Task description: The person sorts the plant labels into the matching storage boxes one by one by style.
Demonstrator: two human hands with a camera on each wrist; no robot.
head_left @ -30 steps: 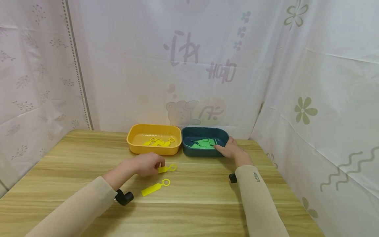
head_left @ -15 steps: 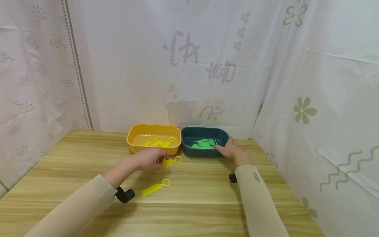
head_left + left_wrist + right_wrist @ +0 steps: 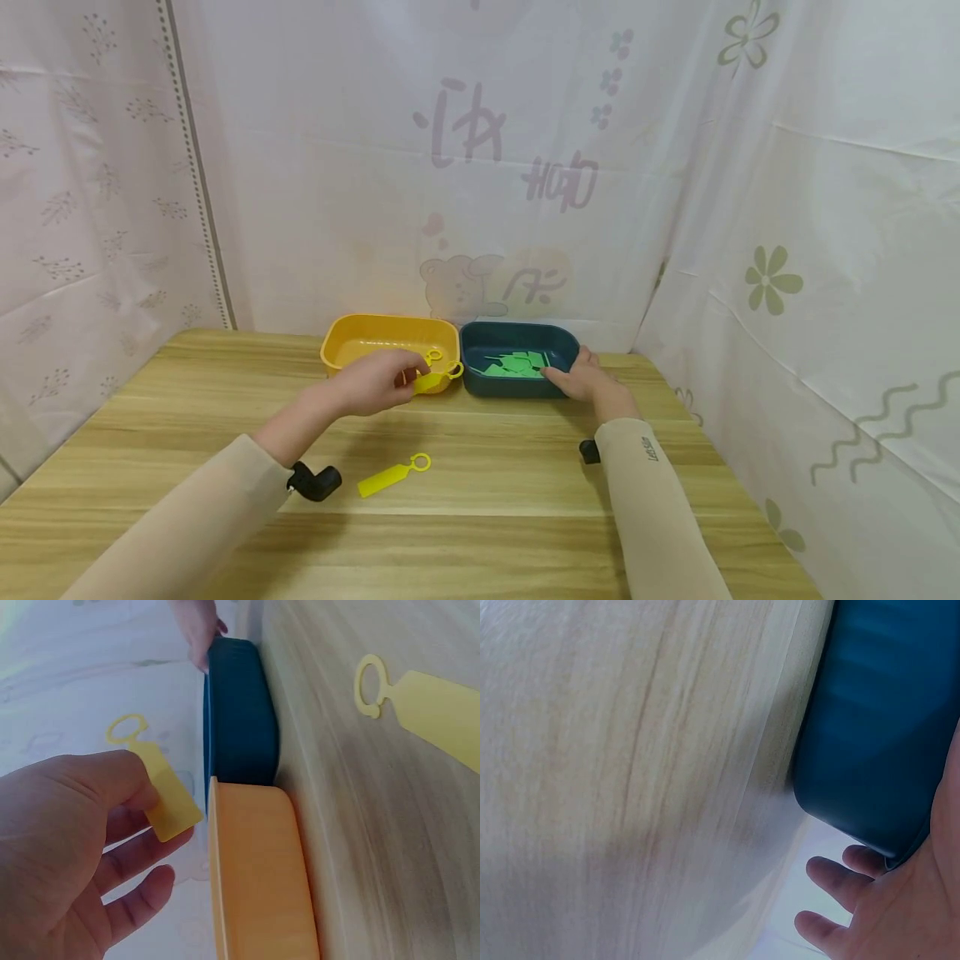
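My left hand (image 3: 375,385) pinches a flat yellow tag (image 3: 166,791) with a ring at one end, between thumb and fingers. In the head view the tag overlaps the front rim of the yellow bin (image 3: 390,330), above the table. Inside that bin lie other yellow tags, mostly hidden behind my hand; one ring (image 3: 433,356) shows. My right hand (image 3: 588,382) grips the right end of the dark blue bin (image 3: 517,333), thumb over the front rim and fingers at the outer side. Several flat green pieces (image 3: 516,364) lie in the blue bin.
Another yellow tag (image 3: 384,481) lies on the wooden table (image 3: 480,533), nearer me than the bins. Both bins stand side by side at the table's back edge. A patterned curtain (image 3: 337,167) hangs close behind them.
My left hand has lifted the yellow tag from the table and carried it away from me to the yellow bin's front rim. My right hand has stayed at the blue bin.
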